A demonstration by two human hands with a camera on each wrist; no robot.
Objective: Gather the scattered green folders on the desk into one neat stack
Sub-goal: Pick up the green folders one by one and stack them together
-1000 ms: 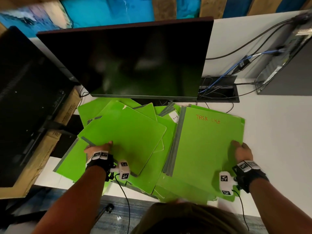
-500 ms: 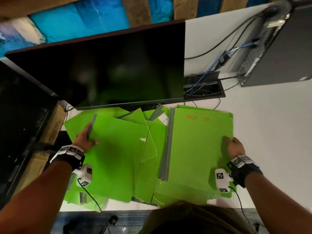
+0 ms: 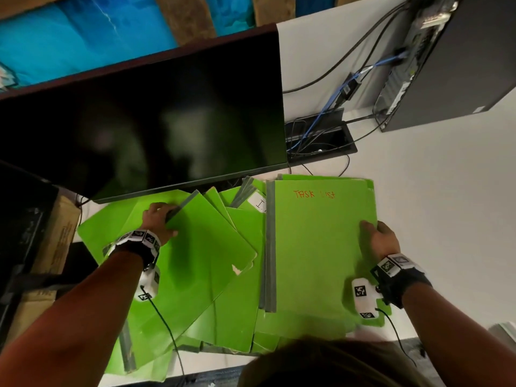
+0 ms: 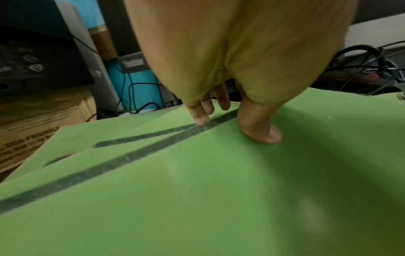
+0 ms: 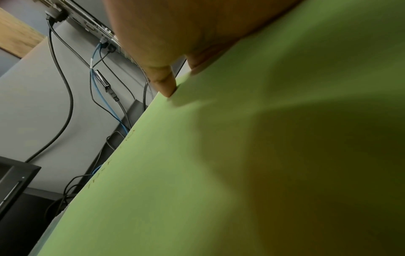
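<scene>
Reading "TASK LIST": right-hand folder (image 3: 321,247)

— What colour are the folders (image 3: 212,263)?
— Bright green, with grey spines; the right one (image 3: 321,247) has orange handwriting.
— And the table (image 3: 446,205)?
— White. The monitor (image 3: 156,127) is black, one cable (image 3: 324,113) blue, the wristbands (image 3: 402,277) black with checkered white tags.

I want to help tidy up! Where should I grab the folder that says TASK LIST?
Probably by its long right edge, coming from the right. The TASK LIST folder lies flat on top, and that edge faces bare desk, so fingers can slip under. The right hand already holds it there. Its left edge, with the gray spine, sits over other folders.
</scene>
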